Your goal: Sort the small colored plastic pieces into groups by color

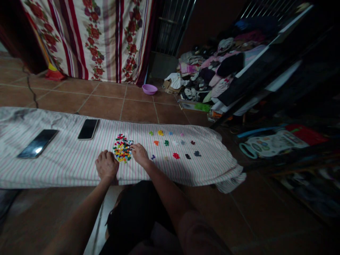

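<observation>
A mixed pile of small colourful plastic pieces (122,150) lies on a striped cloth. My left hand (107,165) rests on the cloth just left of the pile, its fingers curled under and nothing visible in them. At the pile's right edge, my right hand (140,154) has its thumb and fingertips pinched together; whatever is between them is too small to make out. Further right are little groups sorted by colour, among them yellow pieces (160,132), orange pieces (156,143), green pieces (166,142), red pieces (176,156) and black pieces (187,156).
Two phones lie on the cloth at left, one dark phone (38,143) and one nearer phone (88,129). Beyond the cloth, a purple basin (149,89) stands on the tiled floor near a floral curtain (101,39). Heaped clothes (209,71) fill the back right.
</observation>
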`<action>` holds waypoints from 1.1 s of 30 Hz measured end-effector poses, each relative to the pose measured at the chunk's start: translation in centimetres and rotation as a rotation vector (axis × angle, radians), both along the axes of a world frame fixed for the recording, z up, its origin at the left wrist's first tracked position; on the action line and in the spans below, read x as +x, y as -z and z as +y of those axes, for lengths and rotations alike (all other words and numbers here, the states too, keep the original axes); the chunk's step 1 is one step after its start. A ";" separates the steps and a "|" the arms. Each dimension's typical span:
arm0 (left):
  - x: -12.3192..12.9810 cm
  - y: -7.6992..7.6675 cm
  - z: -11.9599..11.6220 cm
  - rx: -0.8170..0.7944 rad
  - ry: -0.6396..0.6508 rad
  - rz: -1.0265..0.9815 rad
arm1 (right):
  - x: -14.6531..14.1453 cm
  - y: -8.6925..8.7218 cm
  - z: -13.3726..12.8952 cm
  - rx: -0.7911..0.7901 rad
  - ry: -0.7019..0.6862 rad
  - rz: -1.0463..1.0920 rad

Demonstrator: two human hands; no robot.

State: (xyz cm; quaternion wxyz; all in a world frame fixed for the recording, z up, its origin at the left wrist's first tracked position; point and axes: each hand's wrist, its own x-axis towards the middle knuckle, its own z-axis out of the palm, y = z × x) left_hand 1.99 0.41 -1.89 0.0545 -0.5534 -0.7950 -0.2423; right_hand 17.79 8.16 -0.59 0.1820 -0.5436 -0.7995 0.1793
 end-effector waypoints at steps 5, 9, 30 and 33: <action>0.1 -0.3 -0.1 0.000 -0.005 -0.016 | -0.3 0.3 -0.2 0.012 0.030 0.019; 0.1 -0.3 -0.1 0.006 -0.005 -0.009 | -0.3 0.6 -0.5 0.010 0.038 0.022; 0.2 -0.4 -0.1 0.008 -0.019 0.042 | 0.6 0.1 -1.0 0.007 0.058 0.126; 0.1 -0.4 -0.1 0.008 -0.024 0.051 | 1.0 0.1 -1.1 0.049 0.070 0.149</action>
